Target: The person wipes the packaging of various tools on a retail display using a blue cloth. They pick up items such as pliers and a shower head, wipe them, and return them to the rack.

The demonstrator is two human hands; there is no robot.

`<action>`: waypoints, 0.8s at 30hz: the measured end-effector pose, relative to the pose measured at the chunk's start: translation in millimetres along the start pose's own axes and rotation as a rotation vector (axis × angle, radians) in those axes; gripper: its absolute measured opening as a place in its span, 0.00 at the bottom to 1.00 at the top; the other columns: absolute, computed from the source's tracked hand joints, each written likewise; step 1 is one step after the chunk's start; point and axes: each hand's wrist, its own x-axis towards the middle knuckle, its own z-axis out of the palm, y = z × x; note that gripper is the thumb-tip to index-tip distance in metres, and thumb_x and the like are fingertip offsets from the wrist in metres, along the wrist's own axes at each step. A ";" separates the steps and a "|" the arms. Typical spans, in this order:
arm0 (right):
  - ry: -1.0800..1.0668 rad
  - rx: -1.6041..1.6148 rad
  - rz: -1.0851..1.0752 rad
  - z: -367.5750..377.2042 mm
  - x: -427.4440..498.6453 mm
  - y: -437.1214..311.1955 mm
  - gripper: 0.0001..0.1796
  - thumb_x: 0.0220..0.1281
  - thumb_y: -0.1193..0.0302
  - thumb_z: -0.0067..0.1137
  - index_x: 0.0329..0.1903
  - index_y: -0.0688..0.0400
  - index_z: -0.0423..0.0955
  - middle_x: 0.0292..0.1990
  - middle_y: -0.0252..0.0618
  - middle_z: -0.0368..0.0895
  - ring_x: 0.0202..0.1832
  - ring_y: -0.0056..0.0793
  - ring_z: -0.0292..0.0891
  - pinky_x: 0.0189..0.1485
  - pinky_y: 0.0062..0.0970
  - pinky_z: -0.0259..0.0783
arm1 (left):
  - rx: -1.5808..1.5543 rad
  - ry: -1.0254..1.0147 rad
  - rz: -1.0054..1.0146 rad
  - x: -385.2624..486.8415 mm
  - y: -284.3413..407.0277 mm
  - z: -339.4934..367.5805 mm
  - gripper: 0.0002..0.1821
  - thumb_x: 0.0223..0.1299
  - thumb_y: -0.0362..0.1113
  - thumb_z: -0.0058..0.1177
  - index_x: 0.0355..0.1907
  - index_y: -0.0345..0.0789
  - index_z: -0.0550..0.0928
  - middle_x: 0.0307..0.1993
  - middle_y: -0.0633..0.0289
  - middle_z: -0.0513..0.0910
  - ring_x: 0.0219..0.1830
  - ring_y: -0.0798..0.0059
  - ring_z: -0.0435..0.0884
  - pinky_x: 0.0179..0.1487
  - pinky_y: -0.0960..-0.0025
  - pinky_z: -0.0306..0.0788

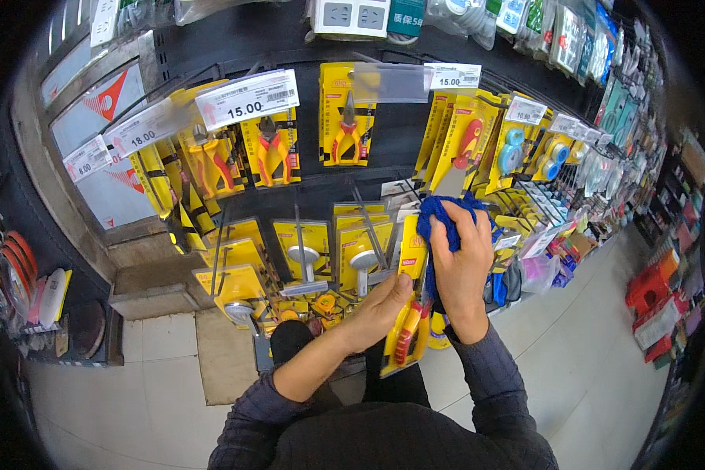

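Note:
My left hand grips the left edge of a yellow blister card of pliers, its thumb lying on the card's front. The card is tilted, and the red and yellow pliers handles show at its lower end. My right hand is closed around a crumpled blue cloth, which lies against the upper right part of the card. Cloth and fingers hide the pliers' jaws. Behind the card, a putty knife on a yellow card hangs close above the right hand.
Carded pliers and combination pliers hang on hooks behind price tags. Below, bare metal hooks jut out above carded shower heads. Small yellow packages lie low down. Blue-and-white tape rolls hang to the right.

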 end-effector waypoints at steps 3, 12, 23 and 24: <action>-0.164 -0.056 -0.134 3.1 2.6 -22.7 0.15 0.56 0.75 0.65 0.48 0.56 0.81 0.38 0.45 0.77 0.43 0.45 0.75 0.44 0.35 0.72 | -0.196 0.087 -0.017 -0.8 7.8 0.6 0.43 0.70 0.72 0.23 0.68 0.36 0.64 0.61 0.54 0.72 0.64 0.69 0.73 0.62 0.65 0.72; -0.564 -0.174 -0.514 -23.4 -38.8 -56.1 0.14 0.53 0.69 0.58 0.44 0.53 0.80 0.32 0.35 0.68 0.33 0.32 0.71 0.27 0.29 0.68 | -0.755 0.495 -0.012 11.8 14.1 -12.9 0.38 0.71 0.70 0.27 0.61 0.40 0.72 0.51 0.53 0.82 0.51 0.61 0.83 0.55 0.54 0.77; -0.487 0.464 0.417 -63.7 -94.0 33.5 0.16 0.65 0.64 0.63 0.53 0.54 0.79 0.39 0.34 0.80 0.41 0.27 0.78 0.39 0.28 0.76 | -0.814 0.036 0.126 -8.9 52.8 -44.3 0.37 0.72 0.64 0.36 0.72 0.39 0.64 0.64 0.48 0.74 0.67 0.46 0.72 0.62 0.33 0.68; -0.338 0.867 0.660 -57.7 -71.2 22.7 0.17 0.69 0.61 0.58 0.56 0.56 0.77 0.44 0.34 0.81 0.45 0.28 0.79 0.46 0.29 0.76 | -0.785 0.015 0.110 -10.7 51.3 -34.2 0.37 0.72 0.64 0.37 0.73 0.39 0.63 0.65 0.49 0.73 0.67 0.47 0.71 0.63 0.34 0.67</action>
